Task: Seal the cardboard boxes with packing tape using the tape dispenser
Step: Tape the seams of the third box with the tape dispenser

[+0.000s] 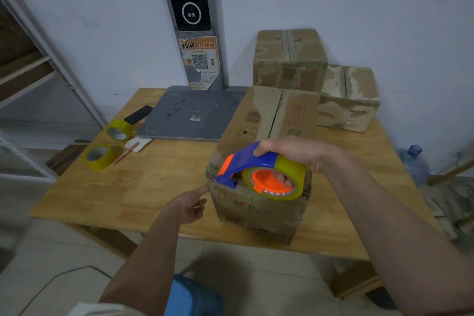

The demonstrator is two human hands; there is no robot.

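Gripping the tape dispenser [250, 164], right hand [295, 152] points its nose left.

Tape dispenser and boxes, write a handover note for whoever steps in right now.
Right hand grips the tape dispenser at the near top edge of the front box. Left hand touches that box's left corner with a fingertip. Front box's top seam looks untaped. Two boxes behind look taped along their top seams. Two spare tape rolls lie on the table. Left to do: tape the front box.
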